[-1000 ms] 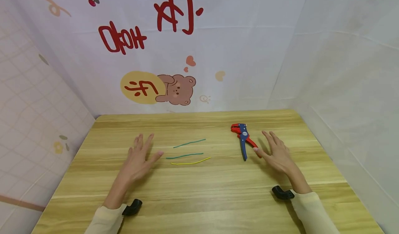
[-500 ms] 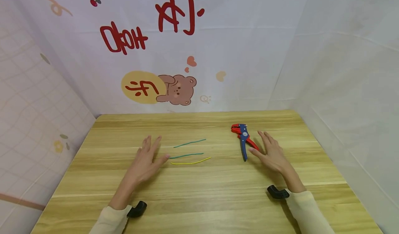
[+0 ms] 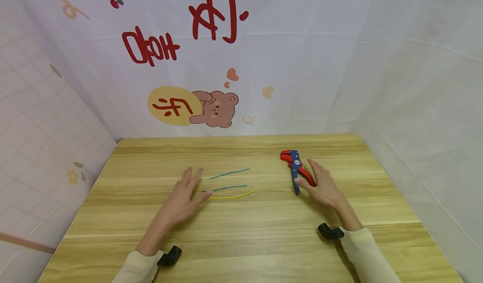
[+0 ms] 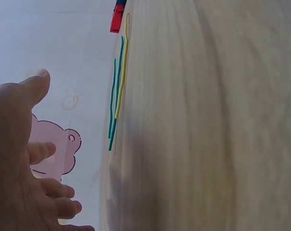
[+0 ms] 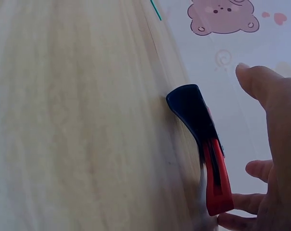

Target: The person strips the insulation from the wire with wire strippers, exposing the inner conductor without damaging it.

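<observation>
On the wooden table [image 3: 249, 241] lie a green wire [image 3: 230, 173], a second green wire [image 3: 230, 187] and a yellow wire [image 3: 234, 197], roughly parallel. My left hand [image 3: 181, 202] hovers at their left ends, fingers spread and holding nothing. In the head view its thumb overlaps the ends of the lower two, but the left wrist view shows the hand apart from them. A red and blue wire stripper [image 3: 296, 165] lies to the right of the wires. Over its handles is my right hand [image 3: 323, 189], fingers extended and thumb apart; contact is unclear.
A white cloth [image 3: 302, 56] with a printed bear and red characters hangs behind the table. More cloth stands along the left and right sides. Each wrist carries a black camera mount, one of them the left mount [image 3: 170, 256].
My left hand has moved right towards the wire ends. My right hand has moved left over the wire stripper's handles. The wires and the tool lie where they were.
</observation>
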Demonstrator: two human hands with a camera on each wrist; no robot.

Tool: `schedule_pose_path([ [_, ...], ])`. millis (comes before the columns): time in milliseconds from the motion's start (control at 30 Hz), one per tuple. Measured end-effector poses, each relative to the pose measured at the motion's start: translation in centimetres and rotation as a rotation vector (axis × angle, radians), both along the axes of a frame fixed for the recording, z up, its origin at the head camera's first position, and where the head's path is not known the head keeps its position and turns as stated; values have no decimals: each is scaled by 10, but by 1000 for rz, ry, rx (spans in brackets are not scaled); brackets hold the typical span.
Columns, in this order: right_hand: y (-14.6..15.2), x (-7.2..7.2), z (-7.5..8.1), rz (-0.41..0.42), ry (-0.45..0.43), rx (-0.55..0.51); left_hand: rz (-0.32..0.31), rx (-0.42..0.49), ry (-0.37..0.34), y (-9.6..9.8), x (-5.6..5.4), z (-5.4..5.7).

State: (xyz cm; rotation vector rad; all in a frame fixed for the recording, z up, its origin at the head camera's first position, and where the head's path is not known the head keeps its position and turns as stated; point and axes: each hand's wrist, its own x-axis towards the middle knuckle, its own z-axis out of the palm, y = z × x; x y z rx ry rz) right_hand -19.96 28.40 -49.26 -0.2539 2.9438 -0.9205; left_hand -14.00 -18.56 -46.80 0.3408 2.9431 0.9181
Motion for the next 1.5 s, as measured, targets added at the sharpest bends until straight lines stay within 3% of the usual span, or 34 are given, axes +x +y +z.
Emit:
schedule_pose_path([
  [567,-8,-12,-11,-30,47,39,-63,45,6,16,2,1],
  [1067,-18,-23,-11,-63,-20,37,-137,88,89,33,0,-4],
  [1500,-27,-31,-14,-88,3,148,-190,91,141,48,0,-7],
])
